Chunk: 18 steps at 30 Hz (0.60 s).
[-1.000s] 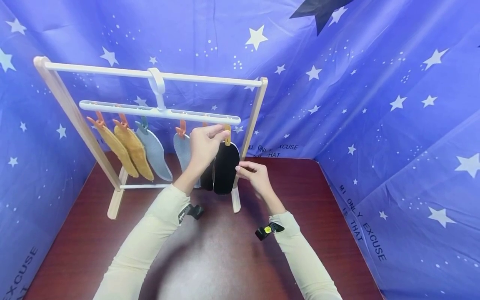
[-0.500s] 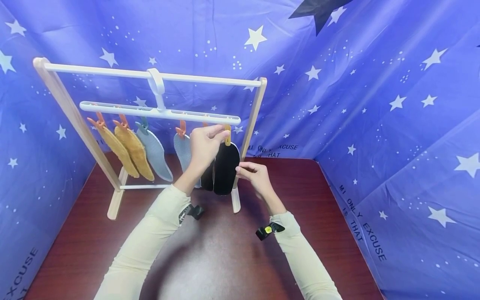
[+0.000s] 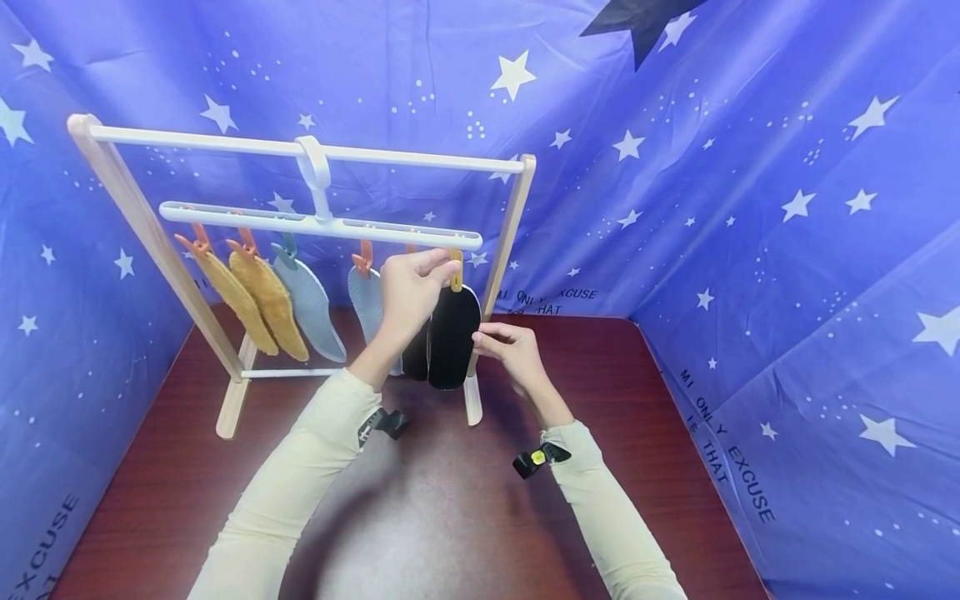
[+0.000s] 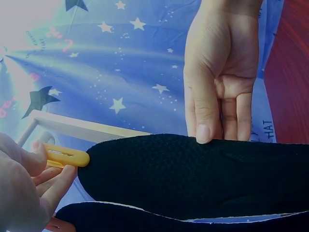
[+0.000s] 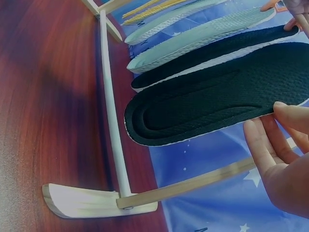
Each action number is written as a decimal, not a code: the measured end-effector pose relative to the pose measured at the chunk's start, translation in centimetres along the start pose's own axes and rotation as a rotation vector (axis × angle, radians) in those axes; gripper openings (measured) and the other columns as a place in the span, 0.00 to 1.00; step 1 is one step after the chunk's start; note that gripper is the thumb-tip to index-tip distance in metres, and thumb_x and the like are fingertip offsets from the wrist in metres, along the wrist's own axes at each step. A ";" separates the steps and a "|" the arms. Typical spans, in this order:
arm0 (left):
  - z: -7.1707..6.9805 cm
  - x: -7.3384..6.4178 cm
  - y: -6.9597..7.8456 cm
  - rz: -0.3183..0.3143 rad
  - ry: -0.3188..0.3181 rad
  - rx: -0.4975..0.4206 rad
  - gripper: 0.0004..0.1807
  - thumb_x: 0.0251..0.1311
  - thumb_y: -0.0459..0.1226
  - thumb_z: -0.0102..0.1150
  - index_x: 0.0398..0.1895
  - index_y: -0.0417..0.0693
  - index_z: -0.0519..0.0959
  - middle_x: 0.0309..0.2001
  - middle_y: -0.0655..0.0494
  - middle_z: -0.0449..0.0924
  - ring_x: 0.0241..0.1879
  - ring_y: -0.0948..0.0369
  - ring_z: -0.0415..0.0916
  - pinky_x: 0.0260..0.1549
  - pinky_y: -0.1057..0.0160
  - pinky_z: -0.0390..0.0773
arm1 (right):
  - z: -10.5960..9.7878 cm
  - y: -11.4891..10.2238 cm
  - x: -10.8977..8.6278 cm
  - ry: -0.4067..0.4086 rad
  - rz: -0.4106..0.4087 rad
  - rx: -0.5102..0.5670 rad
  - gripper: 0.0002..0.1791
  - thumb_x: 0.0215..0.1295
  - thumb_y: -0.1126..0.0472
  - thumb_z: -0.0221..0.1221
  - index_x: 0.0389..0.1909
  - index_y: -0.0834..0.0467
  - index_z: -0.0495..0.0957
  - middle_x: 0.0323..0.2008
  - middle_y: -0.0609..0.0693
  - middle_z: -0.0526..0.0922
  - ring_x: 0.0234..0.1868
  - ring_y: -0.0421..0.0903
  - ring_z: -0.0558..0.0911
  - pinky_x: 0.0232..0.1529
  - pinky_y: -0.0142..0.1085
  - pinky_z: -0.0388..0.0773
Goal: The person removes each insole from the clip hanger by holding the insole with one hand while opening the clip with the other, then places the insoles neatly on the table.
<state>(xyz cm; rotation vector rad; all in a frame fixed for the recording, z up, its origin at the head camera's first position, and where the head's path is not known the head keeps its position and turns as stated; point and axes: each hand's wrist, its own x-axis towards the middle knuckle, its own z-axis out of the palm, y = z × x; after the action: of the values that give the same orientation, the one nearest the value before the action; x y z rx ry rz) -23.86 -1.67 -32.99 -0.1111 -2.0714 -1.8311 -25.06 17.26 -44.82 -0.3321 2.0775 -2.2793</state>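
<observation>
A black insole [image 5: 203,96] hangs at the right end of the white clip hanger [image 3: 405,234]. My left hand [image 3: 411,287] pinches the yellow clothespin [image 4: 67,155] at the insole's top edge. With thumb and fingertips, my right hand [image 3: 513,354] pinches the insole's right edge partway down. Right behind it hangs a second black insole [image 5: 169,72], partly hidden by my left hand in the head view. Farther left on the hanger are two blue-grey insoles, one a light blue insole [image 3: 309,304], and two mustard insoles, the nearer mustard insole [image 3: 266,304], each under its own clip.
The hanger hooks over the top bar [image 3: 202,140] of a wooden rack, whose feet, such as the right foot [image 3: 472,402], stand on a dark red table [image 3: 600,417]. A blue star-patterned curtain [image 3: 735,208] surrounds the table at the back and sides.
</observation>
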 end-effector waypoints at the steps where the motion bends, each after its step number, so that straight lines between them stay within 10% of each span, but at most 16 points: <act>1: 0.0 0.0 0.0 -0.001 -0.001 0.000 0.14 0.60 0.33 0.71 0.48 0.34 0.87 0.44 0.39 0.88 0.40 0.48 0.90 0.42 0.59 0.88 | 0.0 0.0 0.0 0.000 0.001 -0.003 0.17 0.64 0.78 0.61 0.51 0.85 0.75 0.32 0.46 0.89 0.31 0.40 0.89 0.51 0.54 0.83; 18: 0.2 0.1 0.1 -0.005 0.013 0.004 0.14 0.60 0.33 0.71 0.48 0.36 0.87 0.44 0.40 0.88 0.39 0.49 0.90 0.41 0.59 0.89 | -0.2 -0.1 0.0 -0.005 -0.016 0.011 0.16 0.64 0.80 0.59 0.50 0.87 0.73 0.31 0.45 0.89 0.31 0.40 0.89 0.43 0.37 0.89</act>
<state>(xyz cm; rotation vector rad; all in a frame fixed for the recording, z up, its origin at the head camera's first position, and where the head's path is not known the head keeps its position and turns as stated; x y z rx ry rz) -23.96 -1.47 -32.91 -0.0930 -2.0681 -1.8265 -25.07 17.51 -44.76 -0.3550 2.0667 -2.2954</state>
